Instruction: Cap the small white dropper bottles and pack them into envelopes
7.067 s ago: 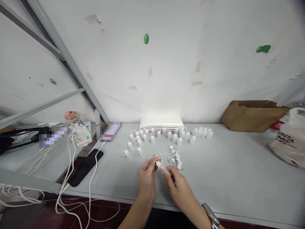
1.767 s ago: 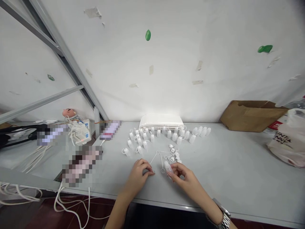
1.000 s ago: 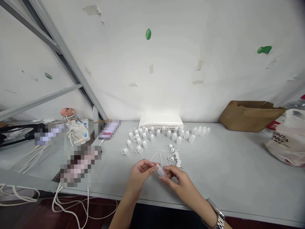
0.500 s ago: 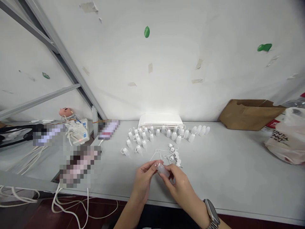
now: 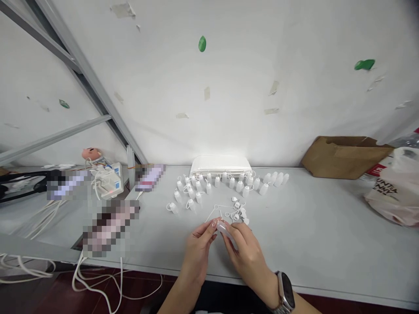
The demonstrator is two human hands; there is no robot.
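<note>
My right hand (image 5: pixel 247 246) is closed round a small translucent squeeze bottle (image 5: pixel 225 227), which lies tilted between my two hands over the table's front part. My left hand (image 5: pixel 200 246) pinches at the bottle's left end; its fingertips hide what they grip. Just beyond my fingers lies a loose heap of white caps with strap loops (image 5: pixel 240 213). A thin white strap with a ring (image 5: pixel 215 207) reaches out beside them. Farther back stand several capped squeeze bottles (image 5: pixel 198 185), and a few bottles without visible caps (image 5: pixel 276 178) stand to their right.
A flat white stack (image 5: pixel 221 164) rests against the wall. On the right are a brown paper bag (image 5: pixel 343 159) and a white plastic bag (image 5: pixel 391 187). Blurred-out phone-like devices (image 5: pixel 109 226), cables (image 5: pixel 81 279) and a white box-like device (image 5: pixel 109 181) occupy the left of the grey table (image 5: pixel 310 244).
My right hand has rolled forward over the bottle, turning and tilting it, so less of it shows. My wrist with the watch has turned too. My left hand stays at the bottle's end.
</note>
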